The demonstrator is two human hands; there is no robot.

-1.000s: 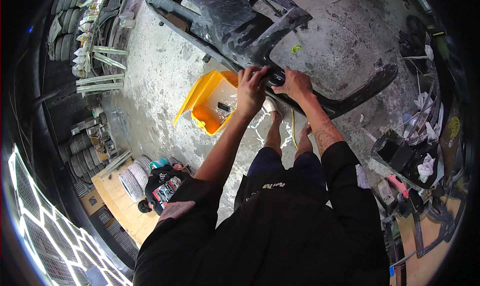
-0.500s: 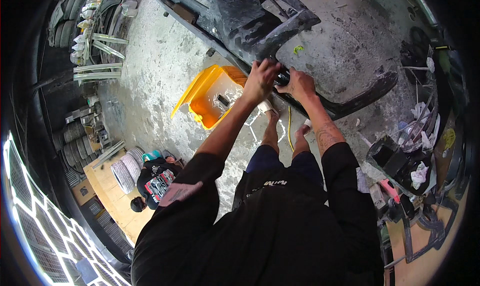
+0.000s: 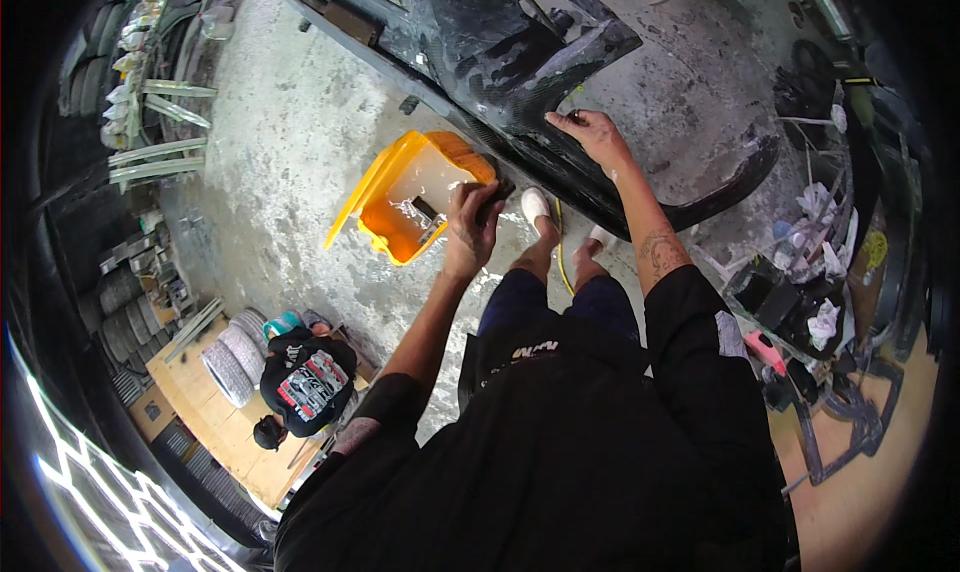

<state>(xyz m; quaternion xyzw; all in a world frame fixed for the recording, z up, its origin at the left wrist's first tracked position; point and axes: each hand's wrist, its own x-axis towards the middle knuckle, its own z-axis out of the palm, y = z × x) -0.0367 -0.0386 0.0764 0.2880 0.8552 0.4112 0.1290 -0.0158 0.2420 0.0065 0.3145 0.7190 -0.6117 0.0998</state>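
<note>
A long black car bumper (image 3: 470,57), smudged with pale dust, lies ahead of me and sweeps to the right. My left hand (image 3: 470,232) is off the bumper, curled round a small dark block (image 3: 496,198) that its fingers partly cover. Just left of that hand stands a yellow tub (image 3: 377,207) of cloudy water, with a second dark block (image 3: 424,209) in it. At the bumper's inner corner, my right hand (image 3: 600,140) has its thumb and fingers closed; a dark bit shows between them, too small to name.
A person in black (image 3: 310,377) bends beside a wooden board (image 3: 235,422) and pale tyres (image 3: 228,372) at lower left. Metal racks (image 3: 165,152) line the left. Cluttered scraps and a black bin (image 3: 755,297) stand right. A yellow hose (image 3: 562,252) runs between my feet.
My left hand has left the bumper, moving left and nearer me with the dark block. My right hand has shifted slightly up along the bumper. The person at lower left has leaned differently.
</note>
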